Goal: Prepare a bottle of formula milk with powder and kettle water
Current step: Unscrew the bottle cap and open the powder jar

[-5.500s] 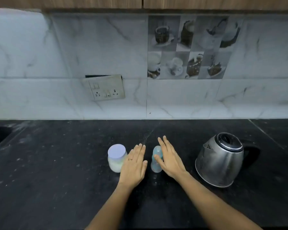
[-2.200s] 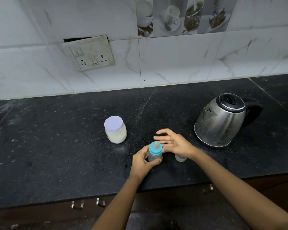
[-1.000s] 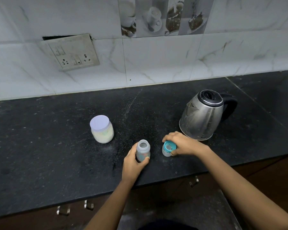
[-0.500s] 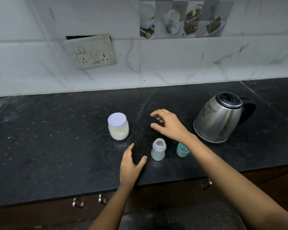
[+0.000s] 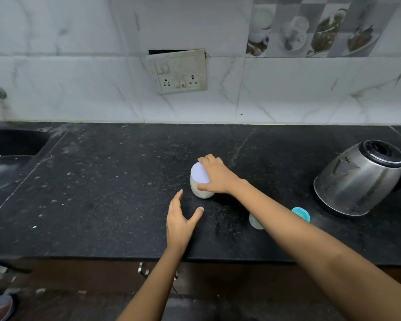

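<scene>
You're on the powder step: your right hand (image 5: 218, 176) grips the powder jar (image 5: 200, 181), well left of the kettle (image 5: 359, 179). Your left hand (image 5: 180, 222) hovers spread and empty before the jar. Next, steady it and unscrew the lid (image 5: 199, 173)

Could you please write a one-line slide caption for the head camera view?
Right hand grips the lidded powder jar; left hand hovers open beside it, kettle at right.
</scene>
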A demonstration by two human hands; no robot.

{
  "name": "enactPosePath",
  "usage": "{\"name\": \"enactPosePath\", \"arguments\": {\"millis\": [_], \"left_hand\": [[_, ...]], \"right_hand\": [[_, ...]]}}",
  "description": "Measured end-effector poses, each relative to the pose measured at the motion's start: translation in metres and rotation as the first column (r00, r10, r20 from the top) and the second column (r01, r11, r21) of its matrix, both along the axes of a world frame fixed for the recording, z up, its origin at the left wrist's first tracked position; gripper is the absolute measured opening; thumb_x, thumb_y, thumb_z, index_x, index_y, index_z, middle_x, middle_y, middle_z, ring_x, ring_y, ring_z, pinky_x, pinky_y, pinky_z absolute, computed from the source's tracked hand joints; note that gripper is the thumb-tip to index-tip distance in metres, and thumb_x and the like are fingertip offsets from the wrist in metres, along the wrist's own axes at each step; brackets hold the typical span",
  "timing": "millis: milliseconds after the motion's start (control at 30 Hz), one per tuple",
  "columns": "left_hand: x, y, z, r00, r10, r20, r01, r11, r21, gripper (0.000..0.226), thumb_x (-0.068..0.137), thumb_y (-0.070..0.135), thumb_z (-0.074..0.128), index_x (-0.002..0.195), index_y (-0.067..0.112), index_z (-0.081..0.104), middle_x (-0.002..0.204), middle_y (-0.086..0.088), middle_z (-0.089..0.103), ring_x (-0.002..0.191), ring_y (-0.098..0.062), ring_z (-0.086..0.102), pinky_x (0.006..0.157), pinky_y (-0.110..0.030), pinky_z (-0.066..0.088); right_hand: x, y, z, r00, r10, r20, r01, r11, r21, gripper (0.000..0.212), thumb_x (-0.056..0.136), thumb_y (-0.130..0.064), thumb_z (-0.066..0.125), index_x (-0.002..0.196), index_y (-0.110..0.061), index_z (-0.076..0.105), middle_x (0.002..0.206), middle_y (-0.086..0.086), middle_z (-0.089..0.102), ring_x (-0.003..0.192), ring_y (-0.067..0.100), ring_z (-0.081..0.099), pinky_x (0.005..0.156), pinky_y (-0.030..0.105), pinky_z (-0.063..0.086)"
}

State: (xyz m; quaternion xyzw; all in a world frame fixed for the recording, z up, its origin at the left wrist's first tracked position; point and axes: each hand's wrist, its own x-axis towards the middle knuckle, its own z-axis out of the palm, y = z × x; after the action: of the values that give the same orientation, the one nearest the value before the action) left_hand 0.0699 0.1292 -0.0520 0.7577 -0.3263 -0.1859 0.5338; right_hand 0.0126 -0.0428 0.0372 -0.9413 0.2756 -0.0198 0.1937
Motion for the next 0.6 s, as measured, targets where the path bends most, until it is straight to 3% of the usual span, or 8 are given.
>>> {"name": "enactPosePath", "arguments": {"millis": [167, 267, 367, 433, 500, 600], "left_hand": [[0.007, -0.001, 0.004, 0.997, -0.076, 0.007, 0.076, 0.997, 0.009, 0.102, 0.064, 0.038, 0.087, 0.147, 0.023, 0.029, 0.148, 0.011, 0.034, 0.132, -0.003, 0.034, 0.102, -0.021, 0.03], [0.005, -0.004, 0.003, 0.99, -0.142, -0.011, 0.142, 0.99, 0.001, 0.108, 0.055, 0.033, 0.092, 0.144, 0.029, 0.031, 0.145, 0.013, 0.038, 0.128, -0.001, 0.039, 0.098, -0.018, 0.037], [0.002, -0.011, 0.003, 0.981, -0.183, -0.061, 0.181, 0.983, -0.026, 0.106, 0.051, 0.036, 0.094, 0.139, 0.037, 0.035, 0.137, 0.015, 0.047, 0.122, 0.001, 0.047, 0.092, -0.015, 0.043], [0.001, -0.015, 0.004, 0.98, -0.171, -0.104, 0.166, 0.985, -0.053, 0.097, 0.052, 0.034, 0.093, 0.13, 0.048, 0.037, 0.132, 0.014, 0.053, 0.118, 0.001, 0.052, 0.091, -0.015, 0.046], [0.002, -0.019, 0.008, 0.981, -0.159, -0.109, 0.159, 0.987, -0.011, 0.086, 0.054, 0.042, 0.09, 0.119, 0.056, 0.036, 0.125, 0.017, 0.057, 0.112, 0.0, 0.056, 0.087, -0.018, 0.048], [0.005, -0.019, 0.016, 0.983, -0.174, -0.061, 0.177, 0.983, 0.057, 0.082, 0.054, 0.052, 0.083, 0.12, 0.053, 0.035, 0.121, 0.018, 0.058, 0.109, 0.0, 0.056, 0.088, -0.025, 0.049]], "right_hand": [[-0.025, 0.035, -0.001, 0.993, 0.118, -0.015, -0.116, 0.99, 0.08, 0.079, 0.075, -0.041, 0.071, 0.14, -0.015, 0.034, 0.128, 0.003, 0.037, 0.117, 0.024, 0.037, 0.092, 0.038, 0.043], [-0.036, 0.052, -0.003, 0.994, 0.104, 0.018, -0.105, 0.993, 0.058, 0.077, 0.077, -0.049, 0.066, 0.14, -0.017, 0.035, 0.124, 0.0, 0.038, 0.118, 0.022, 0.039, 0.089, 0.038, 0.046], [-0.029, 0.064, -0.003, 0.999, -0.033, 0.022, 0.035, 0.995, -0.088, 0.087, 0.077, -0.07, 0.055, 0.142, -0.016, 0.035, 0.125, 0.003, 0.041, 0.115, 0.025, 0.045, 0.086, 0.04, 0.047], [-0.018, 0.074, -0.007, 0.983, -0.142, -0.115, 0.109, 0.961, -0.255, 0.09, 0.078, -0.077, 0.045, 0.14, -0.012, 0.037, 0.125, 0.009, 0.045, 0.107, 0.029, 0.05, 0.078, 0.038, 0.044], [-0.009, 0.082, -0.016, 0.96, -0.231, -0.157, 0.162, 0.919, -0.359, 0.085, 0.084, -0.074, 0.034, 0.135, -0.006, 0.043, 0.118, 0.014, 0.051, 0.093, 0.029, 0.057, 0.068, 0.034, 0.043], [-0.008, 0.085, -0.023, 0.971, -0.232, -0.066, 0.181, 0.882, -0.435, 0.079, 0.082, -0.065, 0.025, 0.112, -0.003, 0.065, 0.088, 0.012, 0.061, 0.061, 0.024, 0.059, 0.05, 0.028, 0.041]]}}
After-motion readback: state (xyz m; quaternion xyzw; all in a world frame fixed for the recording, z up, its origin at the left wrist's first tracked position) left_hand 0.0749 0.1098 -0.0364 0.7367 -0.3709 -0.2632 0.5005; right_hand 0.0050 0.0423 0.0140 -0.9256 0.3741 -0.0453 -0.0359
